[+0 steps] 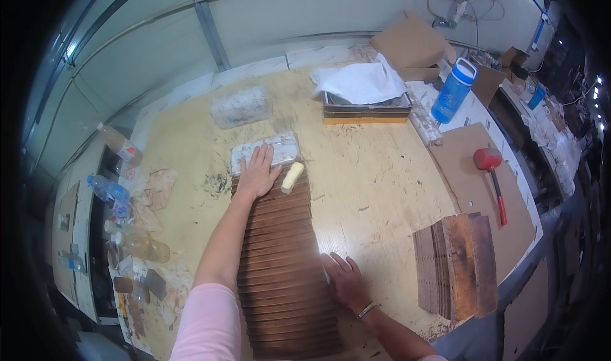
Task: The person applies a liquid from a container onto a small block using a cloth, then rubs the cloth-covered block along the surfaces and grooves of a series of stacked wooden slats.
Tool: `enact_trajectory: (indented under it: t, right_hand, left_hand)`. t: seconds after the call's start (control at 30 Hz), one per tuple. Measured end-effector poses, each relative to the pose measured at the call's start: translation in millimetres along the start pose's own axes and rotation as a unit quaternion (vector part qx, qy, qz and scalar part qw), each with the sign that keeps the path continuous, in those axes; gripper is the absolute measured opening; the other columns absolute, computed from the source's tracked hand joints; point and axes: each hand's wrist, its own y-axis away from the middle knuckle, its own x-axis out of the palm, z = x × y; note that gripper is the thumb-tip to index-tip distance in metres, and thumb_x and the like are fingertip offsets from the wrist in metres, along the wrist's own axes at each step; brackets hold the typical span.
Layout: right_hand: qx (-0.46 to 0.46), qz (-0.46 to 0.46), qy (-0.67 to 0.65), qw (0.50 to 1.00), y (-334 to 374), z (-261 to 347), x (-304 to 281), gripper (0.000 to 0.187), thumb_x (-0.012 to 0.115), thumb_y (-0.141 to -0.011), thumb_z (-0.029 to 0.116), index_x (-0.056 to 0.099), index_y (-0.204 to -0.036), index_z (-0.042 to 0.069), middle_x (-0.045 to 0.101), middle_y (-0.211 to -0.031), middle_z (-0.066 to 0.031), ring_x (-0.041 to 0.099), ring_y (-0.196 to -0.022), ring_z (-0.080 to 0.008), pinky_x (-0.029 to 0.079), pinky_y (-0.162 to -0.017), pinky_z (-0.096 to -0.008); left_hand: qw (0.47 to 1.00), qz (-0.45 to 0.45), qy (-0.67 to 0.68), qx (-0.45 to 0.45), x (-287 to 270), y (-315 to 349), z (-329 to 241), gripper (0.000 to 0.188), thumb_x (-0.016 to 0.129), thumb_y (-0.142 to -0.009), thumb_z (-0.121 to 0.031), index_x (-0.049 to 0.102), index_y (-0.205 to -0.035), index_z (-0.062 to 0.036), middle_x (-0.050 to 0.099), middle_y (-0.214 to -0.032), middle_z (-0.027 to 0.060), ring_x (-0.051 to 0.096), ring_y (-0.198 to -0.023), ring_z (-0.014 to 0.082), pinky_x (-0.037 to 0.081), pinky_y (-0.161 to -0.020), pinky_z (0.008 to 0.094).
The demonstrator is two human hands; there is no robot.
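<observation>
A long row of overlapping dark brown wooden strips point(280, 259) runs from the lower edge up the middle of the table. At its far end lies a smudged white block point(280, 146). My left hand point(258, 173) rests palm down there, its fingers stretched over the block and the last strips. A small cream-coloured piece point(293, 176), perhaps foam, sits on the strips just right of that hand. Beside the row's right edge is my right hand point(347, 281), fingers spread and gripping nothing, a bracelet at its wrist.
A stack of brown boards point(455, 265) and a red mallet point(489, 160) lie to the right. Farther back are a blue bottle point(454, 90), a cloth-topped box point(366, 113) and a wrapped bundle point(240, 106). Several bottles point(143, 245) line the left edge.
</observation>
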Motion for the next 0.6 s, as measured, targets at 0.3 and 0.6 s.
enact_trajectory:
  t: [0.3, 0.6]
  right_hand:
    - [0.031, 0.027, 0.002, 0.999, -5, 8, -7, 0.061, 0.051, -0.087, 0.006, 0.05, -0.147, 0.007, 0.053, -0.152, -0.0102, 0.044, -0.145, -0.0271, 0.031, -0.12, -0.0494]
    - [0.006, -0.009, -0.003, 1.0, -1, 9, -7, 0.061, 0.052, -0.086, 0.005, 0.05, -0.147, 0.006, 0.054, -0.15, -0.0103, 0.045, -0.144, -0.0269, 0.03, -0.12, -0.0497]
  left_hand:
    - [0.938, -0.181, 0.296, 0.022, -12, 29, -13, 0.032, 0.068, -0.094, -0.02, 0.07, -0.121, -0.0033, 0.069, -0.114, 0.0189, 0.066, -0.103, 0.0351, 0.051, -0.09, 0.0413]
    - [0.965, -0.175, 0.194, 0.007, -25, 58, -59, 0.024, 0.075, -0.087, -0.027, 0.076, -0.099, -0.0066, 0.069, -0.096, 0.0151, 0.065, -0.099, 0.0355, 0.051, -0.087, 0.0464]
